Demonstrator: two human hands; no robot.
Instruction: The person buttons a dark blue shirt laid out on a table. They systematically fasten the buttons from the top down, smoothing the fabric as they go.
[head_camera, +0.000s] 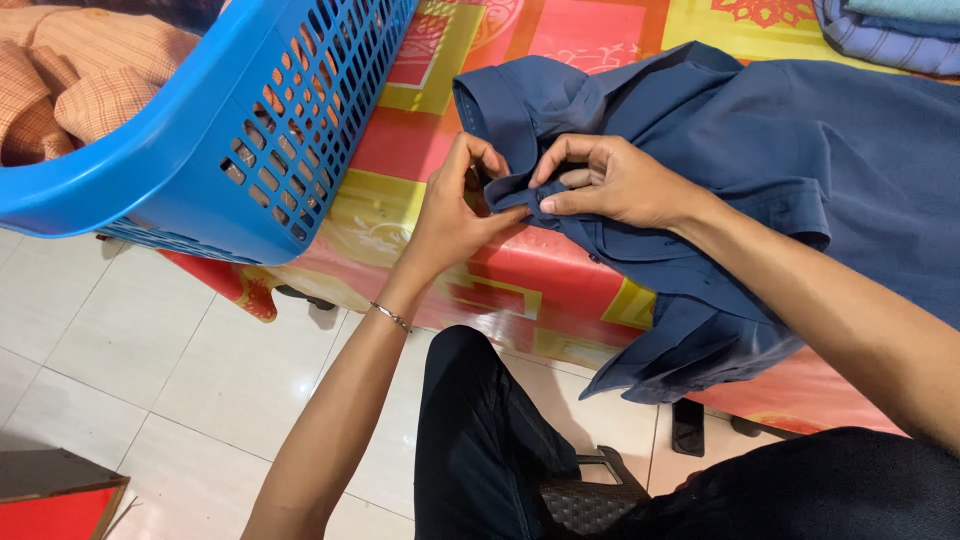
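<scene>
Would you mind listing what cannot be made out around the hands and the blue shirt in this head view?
- Button or buttonhole on the navy shirt: covered by the left hand and right hand.
- Blue basket contents: cut off by the top edge.
- Folded clothes: cut off at the top right corner.

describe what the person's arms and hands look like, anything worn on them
Both forearms are bare with no sleeves in view. The left hand has a thin silver bracelet at the wrist. The right hand wears no ring, watch or band that can be seen. Neither hand is gloved. Below the arms, dark trousers cover the legs.
</scene>
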